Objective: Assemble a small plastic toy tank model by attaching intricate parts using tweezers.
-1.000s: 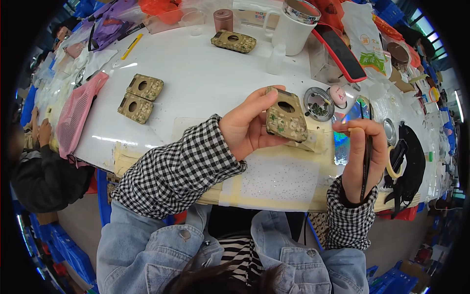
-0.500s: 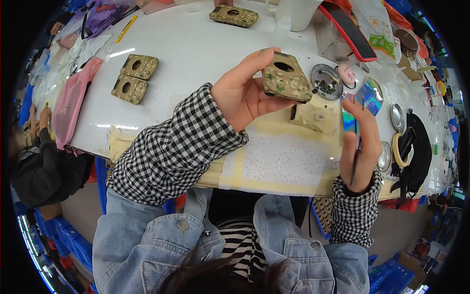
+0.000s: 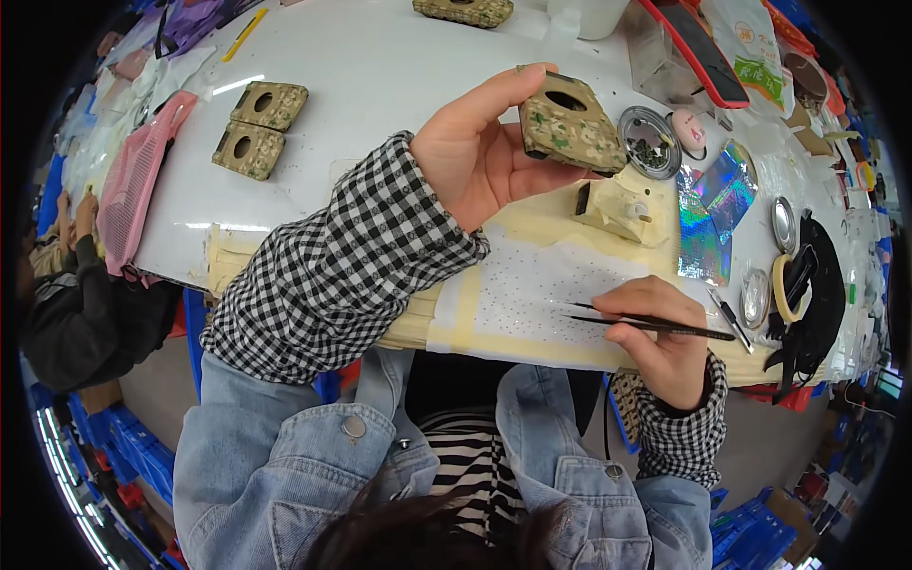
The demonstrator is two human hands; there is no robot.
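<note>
My left hand (image 3: 475, 157) is raised over the table, its thumb and fingers closed round a camouflage shell (image 3: 581, 141) with a round hole in its top. The shell is tilted, and its underside is hidden. Lower and to the right, my right hand (image 3: 663, 347) pinches dark tweezers (image 3: 711, 332), whose slim tips point left and stand slightly apart. Those tips are over a white sheet (image 3: 518, 299) scattered with tiny dark dots and edged with yellowish tape. I cannot make out anything between the tips.
Two similar shells (image 3: 249, 152) lie at the left, another (image 3: 464, 9) at the far edge. Beyond the sheet stand a tape-covered block (image 3: 622, 211) and a round dish (image 3: 676, 163) of dark bits. Iridescent packets (image 3: 703, 249), a craft knife (image 3: 730, 309) and a tape roll (image 3: 781, 290) lie right.
My right hand has come down toward me from beside the iridescent packets, bringing the tweezers over the dotted sheet. My left hand still holds the shell, slightly farther up and right in view.
</note>
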